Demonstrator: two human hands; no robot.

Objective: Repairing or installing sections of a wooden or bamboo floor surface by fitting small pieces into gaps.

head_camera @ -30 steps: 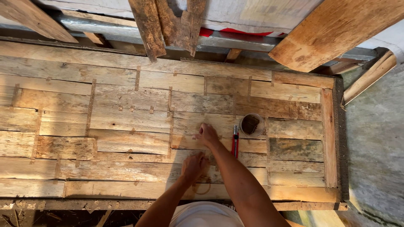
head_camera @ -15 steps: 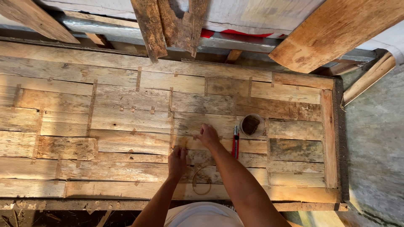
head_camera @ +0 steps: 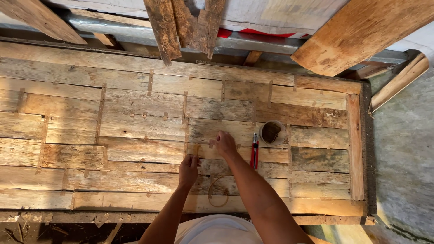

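Both hands rest on the wooden surface [head_camera: 135,131], apart from each other. Left hand [head_camera: 188,169]: fingers curled, tips pinching what looks like a thin wood sliver [head_camera: 197,149] at a seam between boards; grip closed on it, though detail is small. Right hand [head_camera: 224,143]: fingers bent, pressing down on the boards just beyond and to the right; whether it holds anything, cannot tell.

Sliver: long axis runs away from the person, roughly upright in view, far end pointing at the board joint. Judged light, stiff, brittle; best pinched low near the seam so it does not snap.

Near edge: a loop of thin cord or wire [head_camera: 218,192] lies between the forearms. Right of the right hand: a red-handled tool [head_camera: 254,151], axis also running away from the person. Just beyond it, touching or nearly so, a small round pot [head_camera: 271,132] with dark contents. Farther back: rough planks [head_camera: 181,22] lean over the far edge.
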